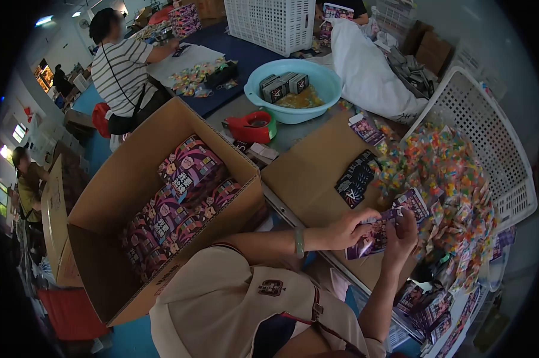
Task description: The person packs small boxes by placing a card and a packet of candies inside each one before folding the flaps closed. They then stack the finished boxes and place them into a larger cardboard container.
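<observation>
My left hand (348, 230), with a pale bangle on its wrist, has its fingers closed on a purple printed packet (371, 240). Close beside it, my right hand (402, 231) pinches the same packet near its upper end. Another purple printed piece (414, 204) shows just beyond my fingers. Under and beyond the hands lies a flat brown cardboard sheet (311, 161), with black printed cards (357, 179) fanned on it. A large heap of small colourful wrapped packets (454, 179) spreads to the right, spilling from a tilted white perforated basket (508, 143).
An open carton (108, 197) holding purple packs (189, 170) stands at left. Beyond the sheet are a red tape dispenser (251, 126), a blue basin (293, 113) and a white sack (365, 71). A person in stripes (120, 74) works at the back left.
</observation>
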Tool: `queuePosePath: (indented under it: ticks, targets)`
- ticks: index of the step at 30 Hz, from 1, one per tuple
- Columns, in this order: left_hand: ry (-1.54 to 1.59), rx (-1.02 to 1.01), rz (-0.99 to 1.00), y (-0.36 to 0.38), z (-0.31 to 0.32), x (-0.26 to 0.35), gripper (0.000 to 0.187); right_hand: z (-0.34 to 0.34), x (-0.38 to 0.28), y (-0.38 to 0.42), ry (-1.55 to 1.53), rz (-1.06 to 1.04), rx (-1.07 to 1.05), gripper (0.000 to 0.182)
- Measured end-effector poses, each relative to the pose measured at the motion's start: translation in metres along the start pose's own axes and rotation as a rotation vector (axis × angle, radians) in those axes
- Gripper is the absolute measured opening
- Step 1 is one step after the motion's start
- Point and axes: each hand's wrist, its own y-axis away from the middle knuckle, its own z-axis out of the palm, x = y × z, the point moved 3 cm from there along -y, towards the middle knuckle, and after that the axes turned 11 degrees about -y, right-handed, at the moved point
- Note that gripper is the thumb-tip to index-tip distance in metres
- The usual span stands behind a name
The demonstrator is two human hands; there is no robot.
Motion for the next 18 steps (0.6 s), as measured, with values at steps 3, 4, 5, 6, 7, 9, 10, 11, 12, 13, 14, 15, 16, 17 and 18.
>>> queuePosePath:
  ticks: [3,4,5,6,7,9,10,11,12,13,14,15,16,17,18]
  targets:
    - [-0.772,0.281,0.237,0.011,-0.030,0.036,0.058,0.012,0.020,0.006,0.149,-0.063,-0.073,0.033]
    - [-0.770,0.275,0.225,0.015,-0.028,0.037,0.058,0.023,0.023,0.010,0.082,-0.076,-0.082,0.033]
    - [-0.672,0.237,0.124,0.020,-0.025,0.035,0.058,0.029,0.027,0.016,0.015,-0.087,-0.091,0.033]
    - [-0.572,0.195,0.022,0.026,-0.022,0.032,0.059,0.033,0.035,0.022,0.086,-0.080,-0.147,0.033]
    - [-0.564,0.180,0.006,0.032,-0.023,0.031,0.059,0.034,0.038,0.029,0.092,-0.059,-0.138,0.033]
    - [-0.392,0.215,-0.078,0.041,-0.030,0.018,0.061,0.047,0.040,0.038,0.161,-0.097,-0.273,0.034]
    - [-0.435,0.175,-0.078,0.048,-0.029,0.010,0.058,0.049,0.039,0.042,0.202,-0.013,-0.280,0.034]
    - [-0.427,0.162,-0.092,0.055,-0.028,0.006,0.058,0.050,0.037,0.043,0.207,0.005,-0.271,0.034]
    - [-0.356,0.215,-0.150,0.060,-0.031,0.002,0.055,0.052,0.031,0.042,0.348,-0.191,-0.279,0.033]
    - [-0.276,0.257,-0.209,0.062,-0.034,0.002,0.052,0.053,0.026,0.044,0.498,-0.383,-0.278,0.033]
    - [0.014,0.179,-0.516,0.070,-0.036,-0.006,0.044,0.048,0.027,0.044,0.549,-0.390,-0.217,0.034]
    - [0.010,0.247,-0.464,0.071,-0.041,-0.001,0.042,0.041,0.029,0.044,0.611,-0.392,-0.150,0.036]
    - [0.006,0.310,-0.411,0.072,-0.045,-0.001,0.039,0.032,0.040,0.046,0.572,-0.233,-0.164,0.038]
    - [0.084,0.288,-0.406,0.077,-0.042,-0.005,0.037,0.025,0.053,0.053,0.406,0.015,-0.132,0.035]
    - [0.160,0.273,-0.402,0.082,-0.036,-0.008,0.036,0.020,0.066,0.062,0.222,0.244,-0.086,0.032]
